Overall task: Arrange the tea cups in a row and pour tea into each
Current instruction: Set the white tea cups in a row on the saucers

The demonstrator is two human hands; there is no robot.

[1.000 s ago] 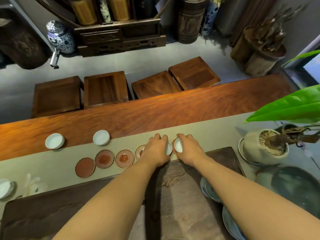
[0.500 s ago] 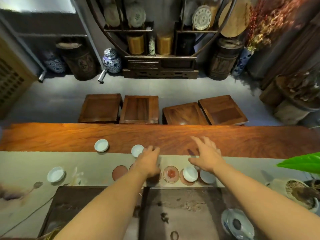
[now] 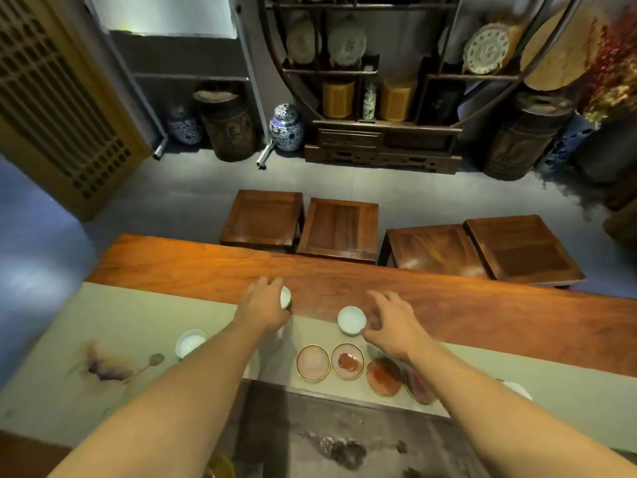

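Nearest the camera, a dark stone tray (image 3: 348, 439) fills the bottom of the view, its surface mottled with grey marks. Both bare forearms cross above it, reaching away from the person. Just past the tray's far edge, on a pale green runner (image 3: 113, 326), four round coasters lie in a row: a pink one (image 3: 312, 362), one with a red centre (image 3: 347, 360), a redder one (image 3: 384, 376), and a fourth (image 3: 418, 386) partly hidden under the right forearm. To the left on the runner, well apart from the coasters, sits a white cup (image 3: 189, 342), beside a dark painted smudge on the cloth. At the right edge something small and white (image 3: 517, 389) peeks from behind the right arm; what it is cannot be told.

Further out, the right hand (image 3: 393, 327) hovers with fingers spread and curled, holding nothing, just beside a second white cup (image 3: 351, 320) that stands where the runner meets the reddish wooden table (image 3: 482, 315). The left hand (image 3: 263, 310) is wrapped around a third white cup (image 3: 285, 297) at the same boundary, covering most of it.

Beyond the table, four square wooden stools (image 3: 339, 229) stand on a grey floor. At the back, a dark shelf (image 3: 379, 98) carries plates and jars, with blue-and-white jars (image 3: 286, 127) and wooden barrels on the floor beside it.
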